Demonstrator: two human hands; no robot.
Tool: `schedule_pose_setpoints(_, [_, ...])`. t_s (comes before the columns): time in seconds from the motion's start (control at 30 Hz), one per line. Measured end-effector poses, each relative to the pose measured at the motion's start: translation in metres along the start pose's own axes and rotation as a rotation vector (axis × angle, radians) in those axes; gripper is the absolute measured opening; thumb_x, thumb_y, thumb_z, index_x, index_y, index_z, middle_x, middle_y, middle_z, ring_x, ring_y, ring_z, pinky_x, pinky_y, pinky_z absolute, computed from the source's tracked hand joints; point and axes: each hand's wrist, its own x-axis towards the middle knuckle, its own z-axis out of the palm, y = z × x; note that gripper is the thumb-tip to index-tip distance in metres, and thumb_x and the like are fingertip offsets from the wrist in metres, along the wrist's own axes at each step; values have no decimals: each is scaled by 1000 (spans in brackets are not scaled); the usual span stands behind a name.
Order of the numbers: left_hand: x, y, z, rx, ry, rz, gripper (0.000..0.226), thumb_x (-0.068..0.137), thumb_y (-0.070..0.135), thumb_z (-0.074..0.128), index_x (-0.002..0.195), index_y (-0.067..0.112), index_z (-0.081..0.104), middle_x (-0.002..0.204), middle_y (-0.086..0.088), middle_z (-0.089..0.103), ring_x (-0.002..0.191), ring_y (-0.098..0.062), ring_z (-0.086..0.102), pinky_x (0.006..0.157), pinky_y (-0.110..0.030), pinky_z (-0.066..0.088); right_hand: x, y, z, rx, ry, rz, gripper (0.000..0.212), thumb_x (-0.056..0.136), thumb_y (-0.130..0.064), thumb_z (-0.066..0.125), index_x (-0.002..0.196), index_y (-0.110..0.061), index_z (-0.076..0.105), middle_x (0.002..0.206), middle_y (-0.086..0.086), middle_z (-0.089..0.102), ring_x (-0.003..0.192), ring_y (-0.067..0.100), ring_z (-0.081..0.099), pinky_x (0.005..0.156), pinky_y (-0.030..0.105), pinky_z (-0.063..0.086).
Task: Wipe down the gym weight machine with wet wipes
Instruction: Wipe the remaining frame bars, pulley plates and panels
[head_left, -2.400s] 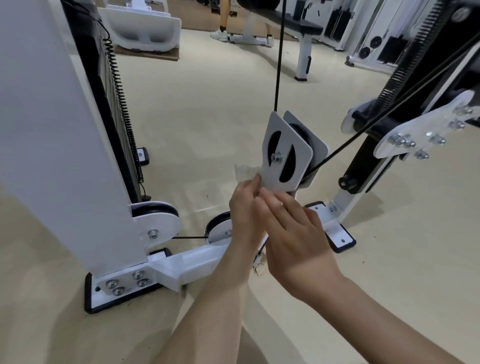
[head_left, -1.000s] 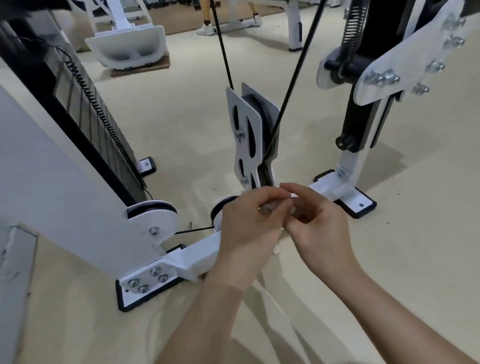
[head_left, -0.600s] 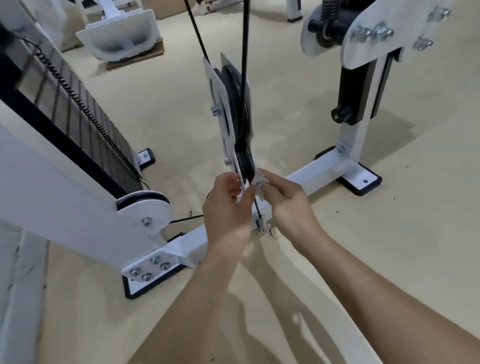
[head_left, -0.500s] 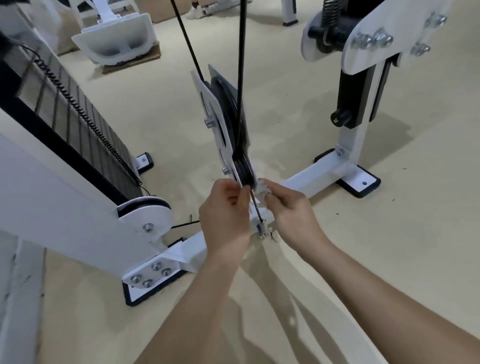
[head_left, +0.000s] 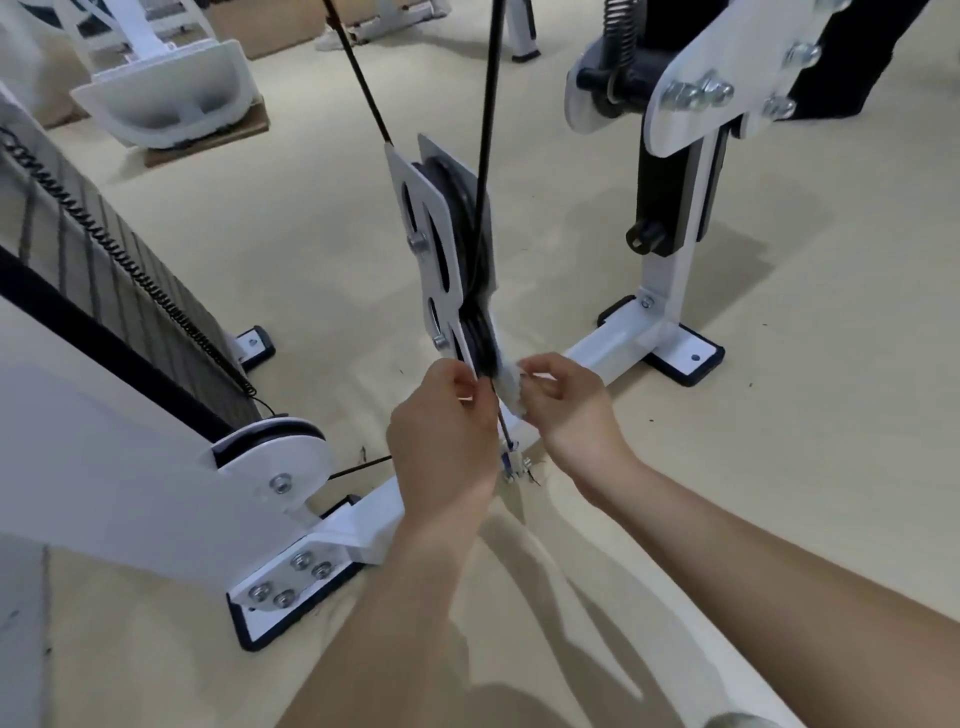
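Note:
A white pulley bracket (head_left: 428, 244) with black wheels hangs edge-on from black cables (head_left: 485, 130) in the middle of the view. My left hand (head_left: 444, 441) pinches the bracket's bottom edge. My right hand (head_left: 566, 410) pinches a crumpled white wet wipe (head_left: 511, 387) and holds it against the right side of the lower black wheel (head_left: 480, 338). A thin cable runs down between my hands to a small metal fitting (head_left: 511, 465) on the white base bar (head_left: 613, 348).
The machine's white column and coiled black cord (head_left: 124, 260) stand at left, with a low pulley (head_left: 275, 454) and bolted foot plate (head_left: 291, 582). A white upright with black parts (head_left: 670, 208) stands at right. Another white machine base (head_left: 166, 98) lies far left.
The pulley bracket has swung from facing me to edge-on. My hands, together at its bottom, have parted to either side, and the right hand now presses the wipe to the lower wheel.

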Motion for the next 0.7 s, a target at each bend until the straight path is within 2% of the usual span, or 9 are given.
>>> schedule_pose_setpoints(0.07, [-7,1,2,60,11,80,15,93,25,59,107,23,63,90,8,68,86,-13,63,75,-25,41,-2,17,-5,-14,-40,53,20,91,-6,55,89,-15,73,78,5,73,71,15,63,78,44,58])
schedule_pose_setpoints(0.17, [-12,2,8,167,62,243,24,92,26,59,114,32,52,96,6,57,82,-15,60,71,-32,46,7,-1,-6,32,-51,-92,27,89,-5,55,81,-21,74,78,-2,74,77,17,68,73,33,55])
schedule_pose_setpoints(0.23, [-13,5,14,173,119,254,27,90,29,63,112,26,48,101,5,50,80,-16,59,67,-30,44,13,-18,-3,150,-64,-167,29,88,-4,58,77,-27,73,80,-5,75,81,15,70,77,28,55])
schedule_pose_setpoints(0.27, [-12,7,16,141,154,201,30,88,31,66,109,22,46,101,4,47,79,-14,57,64,-25,41,14,-18,-2,198,-69,-162,30,88,-4,59,78,-28,73,81,-6,75,82,12,70,79,28,56])
schedule_pose_setpoints(0.4, [-10,24,19,-151,203,-286,35,87,29,66,105,22,37,83,5,45,67,-3,49,57,-10,37,8,9,-5,248,-119,-81,18,89,-5,65,89,-19,77,84,-8,75,83,7,69,77,22,52])
schedule_pose_setpoints(0.47, [-19,33,17,10,216,-115,28,87,27,65,101,23,42,87,5,46,72,-10,47,61,-14,36,10,16,-11,277,-157,-62,18,87,-3,67,88,-18,77,81,-7,74,77,9,68,72,19,50])
schedule_pose_setpoints(0.57, [-38,52,18,574,79,428,12,84,17,52,94,13,58,91,-3,55,79,-22,49,68,-27,37,17,14,-15,467,-296,90,22,76,-4,69,63,-21,70,60,-5,64,58,13,58,59,23,45])
schedule_pose_setpoints(0.63, [-39,63,19,839,-6,665,37,84,15,37,105,3,65,106,-15,63,99,-35,56,86,-41,39,17,13,-17,558,-372,118,16,67,-12,65,52,-16,59,56,-2,54,58,17,48,61,28,38])
schedule_pose_setpoints(0.7, [-25,75,5,1135,-36,767,55,87,15,22,120,-6,62,130,-24,58,125,-41,50,107,-48,23,15,18,-17,411,-307,33,23,77,-10,68,57,-20,62,57,-10,56,57,11,48,63,27,38])
